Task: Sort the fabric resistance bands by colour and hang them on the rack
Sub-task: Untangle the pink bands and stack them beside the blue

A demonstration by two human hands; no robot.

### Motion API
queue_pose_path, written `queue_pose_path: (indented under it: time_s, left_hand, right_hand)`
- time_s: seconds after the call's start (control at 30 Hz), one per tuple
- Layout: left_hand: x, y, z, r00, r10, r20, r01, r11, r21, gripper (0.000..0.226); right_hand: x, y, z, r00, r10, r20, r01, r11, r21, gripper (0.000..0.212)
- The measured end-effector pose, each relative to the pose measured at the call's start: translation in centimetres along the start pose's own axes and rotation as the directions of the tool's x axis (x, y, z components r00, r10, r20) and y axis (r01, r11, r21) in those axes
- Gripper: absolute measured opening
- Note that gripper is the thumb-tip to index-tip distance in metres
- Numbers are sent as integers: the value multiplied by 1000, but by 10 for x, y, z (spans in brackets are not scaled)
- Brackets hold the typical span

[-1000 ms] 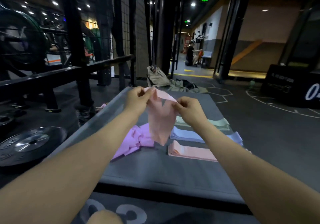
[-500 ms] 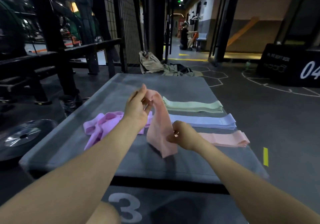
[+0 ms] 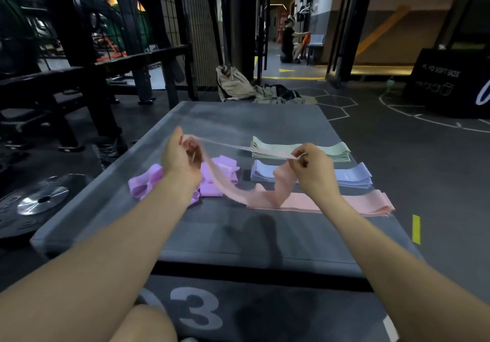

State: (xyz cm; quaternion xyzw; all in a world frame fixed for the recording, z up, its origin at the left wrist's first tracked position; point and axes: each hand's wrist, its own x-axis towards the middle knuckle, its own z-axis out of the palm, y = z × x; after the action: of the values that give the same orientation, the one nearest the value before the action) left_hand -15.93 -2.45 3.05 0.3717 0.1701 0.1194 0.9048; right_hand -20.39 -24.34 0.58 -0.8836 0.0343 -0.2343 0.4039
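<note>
A pink fabric band [image 3: 233, 188] is stretched between my hands above the grey soft box [image 3: 238, 235]. My left hand [image 3: 181, 156] grips one end, and my right hand [image 3: 309, 164] pinches the other end. The band's lower loop sags onto the pink stack [image 3: 352, 202] at the box's near right. Behind that stack lie a folded blue stack [image 3: 352, 176] and a folded green stack [image 3: 318, 147]. A loose heap of purple bands [image 3: 148, 182] lies partly hidden under my left wrist.
A weight plate [image 3: 39, 204] lies on the floor to the left, beside black rack frames [image 3: 87, 76]. Bags and clothing [image 3: 246, 87] sit beyond the box. A black soft box [image 3: 445, 82] stands at the far right. A person crouches in the far corridor.
My hands have moved apart, pulling the pink band from a hanging fold into a long stretched strip. My right hand has shifted right over the sorted stacks.
</note>
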Motion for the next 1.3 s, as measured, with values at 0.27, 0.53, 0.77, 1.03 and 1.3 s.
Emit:
queue_pose_path:
  time_s: [0.27, 0.53, 0.77, 1.03, 1.3]
  left_hand:
    - [16, -37, -64, 993, 34, -114, 39, 814, 579, 25]
    - [15, -41, -103, 932, 360, 49, -258, 559, 788, 15]
    - [14, -23, -124, 903, 421, 91, -253, 346, 903, 20]
    - [8, -17, -133, 909, 385, 159, -219, 116, 969, 30]
    - [3, -20, -138, 903, 331, 275, -274, -50, 960, 13]
  right_hand:
    - [-28, 31, 12, 980, -37, 194, 95, 950, -298, 23]
    - [-36, 33, 20, 894, -40, 447, 175, 948, -265, 24]
    - [-38, 40, 24, 924, 56, 378, 99, 921, -377, 20]
    - [-49, 27, 52, 893, 137, 428, 73, 895, -439, 24]
    - [-51, 20, 63, 899, 227, 375, -43, 897, -440, 32]
